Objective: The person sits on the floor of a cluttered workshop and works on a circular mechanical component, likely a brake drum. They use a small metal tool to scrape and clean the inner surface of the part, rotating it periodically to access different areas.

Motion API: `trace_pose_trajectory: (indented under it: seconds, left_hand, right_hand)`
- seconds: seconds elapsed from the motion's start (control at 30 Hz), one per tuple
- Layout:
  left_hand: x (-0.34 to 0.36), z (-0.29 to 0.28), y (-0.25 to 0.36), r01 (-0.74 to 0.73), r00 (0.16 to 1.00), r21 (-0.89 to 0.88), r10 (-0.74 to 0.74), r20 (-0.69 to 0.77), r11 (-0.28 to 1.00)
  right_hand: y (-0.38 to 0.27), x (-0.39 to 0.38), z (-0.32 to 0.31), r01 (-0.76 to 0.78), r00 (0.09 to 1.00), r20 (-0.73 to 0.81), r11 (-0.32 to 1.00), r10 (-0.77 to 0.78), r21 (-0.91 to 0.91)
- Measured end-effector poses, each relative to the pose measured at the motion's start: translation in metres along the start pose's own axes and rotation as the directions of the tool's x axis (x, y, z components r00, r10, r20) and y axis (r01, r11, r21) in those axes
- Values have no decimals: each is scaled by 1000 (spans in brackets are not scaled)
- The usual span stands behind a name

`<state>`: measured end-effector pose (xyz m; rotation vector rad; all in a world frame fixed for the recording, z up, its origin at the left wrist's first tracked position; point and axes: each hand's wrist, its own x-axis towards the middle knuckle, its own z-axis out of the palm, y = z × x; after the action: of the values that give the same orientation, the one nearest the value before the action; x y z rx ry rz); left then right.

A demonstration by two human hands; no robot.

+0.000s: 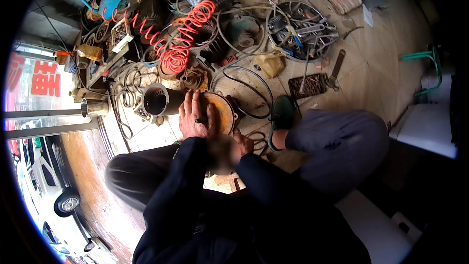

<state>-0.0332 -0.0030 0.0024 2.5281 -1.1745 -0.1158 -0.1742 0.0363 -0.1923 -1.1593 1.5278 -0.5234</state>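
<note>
A round, rusty yellow-brown metal cover (222, 112) with a raised rim and a lug at its right lies in front of me, between my knees. My left hand (195, 120) is at its left side, fingers stretched forward and thumb over the rim. A short dark rod end (201, 120) shows between that thumb and fingers. My right hand (242, 144) is curled by the cover's near edge. A blurred patch hides what lies between my wrists and part of the right fingers. An open grey metal cylinder (159, 99) lies just left of my left hand.
Beyond my hands lie a coiled red air hose (176, 58), black cable (266, 90), a round tray of wrenches (303, 29), a tray of small screws (308, 86) and a hammer-like tool (334, 71). Another metal cylinder (94, 108) lies by the doorway at left.
</note>
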Motion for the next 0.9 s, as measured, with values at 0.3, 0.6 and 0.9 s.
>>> trace_pose_trajectory:
  seconds: [0.3, 0.6, 0.9]
  left_hand:
    - [-2, 1, -2, 7, 1000, 20, -7, 9, 1000]
    - [-2, 4, -10, 7, 999, -9, -7, 32, 1000]
    - [-2, 0, -8, 1, 1000, -5, -1, -8, 1000]
  right_hand:
    - [-161, 43, -132, 333, 837, 548, 804, -10, -493]
    - [-186, 66, -120, 398, 792, 604, 677, 87, -619]
    - [-181, 52, -120, 412, 786, 616, 695, 55, -589]
